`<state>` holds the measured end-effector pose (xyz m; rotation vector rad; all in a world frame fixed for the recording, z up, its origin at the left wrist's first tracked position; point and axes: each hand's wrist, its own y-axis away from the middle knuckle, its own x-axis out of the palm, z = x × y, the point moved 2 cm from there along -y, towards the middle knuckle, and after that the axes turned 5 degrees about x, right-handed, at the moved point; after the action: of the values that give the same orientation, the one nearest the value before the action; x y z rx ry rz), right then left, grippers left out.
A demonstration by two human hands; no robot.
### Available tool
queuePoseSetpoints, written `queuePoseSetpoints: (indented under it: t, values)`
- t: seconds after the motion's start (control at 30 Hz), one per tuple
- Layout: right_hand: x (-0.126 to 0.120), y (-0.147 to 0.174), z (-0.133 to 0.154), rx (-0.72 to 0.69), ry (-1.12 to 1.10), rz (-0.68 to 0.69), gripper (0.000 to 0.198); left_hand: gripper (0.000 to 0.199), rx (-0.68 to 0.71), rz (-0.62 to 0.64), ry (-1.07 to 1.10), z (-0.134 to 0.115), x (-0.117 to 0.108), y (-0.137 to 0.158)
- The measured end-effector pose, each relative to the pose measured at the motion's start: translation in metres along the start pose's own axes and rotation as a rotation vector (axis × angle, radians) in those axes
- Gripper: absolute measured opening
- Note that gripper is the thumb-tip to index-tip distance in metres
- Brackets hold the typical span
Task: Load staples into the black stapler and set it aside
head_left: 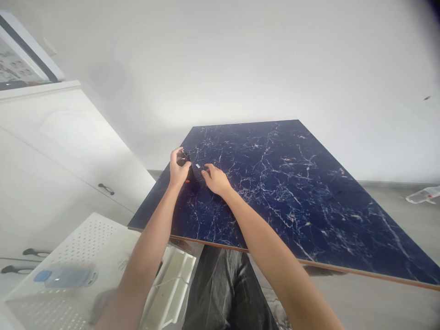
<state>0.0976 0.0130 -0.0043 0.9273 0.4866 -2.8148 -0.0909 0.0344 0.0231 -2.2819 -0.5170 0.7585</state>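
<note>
My left hand (179, 170) is closed around a small black object (186, 158), its thumb on the near side and its fingers over the far side. What kind of object it is cannot be made out. A small orange spot (187, 181) shows just below that hand. To the right lies a small whitish piece (198, 166) on the dark blue marbled table (275, 197). My right hand (217, 178) rests on the tabletop beside this piece, fingers bent and slightly apart, with nothing visible between them.
At the lower left, a plastic bottle with a blue cap (65, 277) lies on a white perforated surface (92, 231). White cabinets (68, 151) with dark handles stand on the left. A clear plastic item (423, 195) is on the floor at the right. A wall backs the table.
</note>
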Motion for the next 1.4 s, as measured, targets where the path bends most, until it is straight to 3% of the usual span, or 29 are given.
queuePoseSetpoints:
  t: [0.17, 0.3, 0.37, 0.57, 0.67, 0.73, 0.83, 0.9, 1.0, 1.07, 1.27, 1.4]
  values:
    - [0.002, 0.002, 0.004, -0.060, 0.014, -0.003, 0.042, 0.065, 0.004, 0.032, 0.006, -0.012, 0.004, 0.002]
    - [0.008, -0.013, 0.011, -0.128, 0.008, -0.052, 0.051, 0.026, 0.066, -0.048, -0.025, -0.014, 0.007, 0.003]
    - [0.012, -0.027, 0.018, -0.194, 0.013, -0.074, 0.059, 0.017, 0.082, -0.085, -0.028, -0.012, 0.008, 0.004]
    - [0.023, -0.051, 0.035, -0.380, 0.015, -0.006, 0.062, 0.004, 0.033, -0.096, 0.019, -0.008, 0.013, 0.010]
    - [0.028, -0.052, 0.030, -0.359, -0.019, -0.004, 0.067, 0.017, 0.033, -0.085, 0.049, -0.012, 0.013, 0.012]
    - [0.031, -0.051, 0.022, -0.308, -0.026, 0.008, 0.071, 0.038, -0.017, -0.039, 0.052, -0.016, 0.010, 0.011]
    - [0.033, -0.050, 0.009, -0.195, 0.066, -0.007, 0.070, 0.060, -0.210, 0.078, -0.070, -0.019, 0.003, 0.004]
    - [0.032, -0.050, 0.002, -0.136, 0.192, -0.039, 0.064, 0.048, -0.312, 0.194, -0.220, -0.018, -0.001, -0.003]
    - [0.034, -0.053, 0.000, -0.137, 0.360, -0.007, 0.054, 0.021, -0.342, 0.373, -0.421, -0.014, -0.003, -0.010]
    - [0.036, -0.054, 0.001, -0.168, 0.426, 0.042, 0.049, 0.020, -0.340, 0.406, -0.516, -0.010, -0.001, -0.011]
    - [0.040, -0.056, 0.000, -0.112, 0.519, -0.061, 0.032, 0.027, -0.202, 0.311, -0.582, -0.001, 0.015, -0.010]
    - [0.039, -0.055, -0.005, -0.123, 0.471, -0.109, 0.028, 0.024, -0.021, 0.133, -0.489, 0.001, 0.015, -0.017]
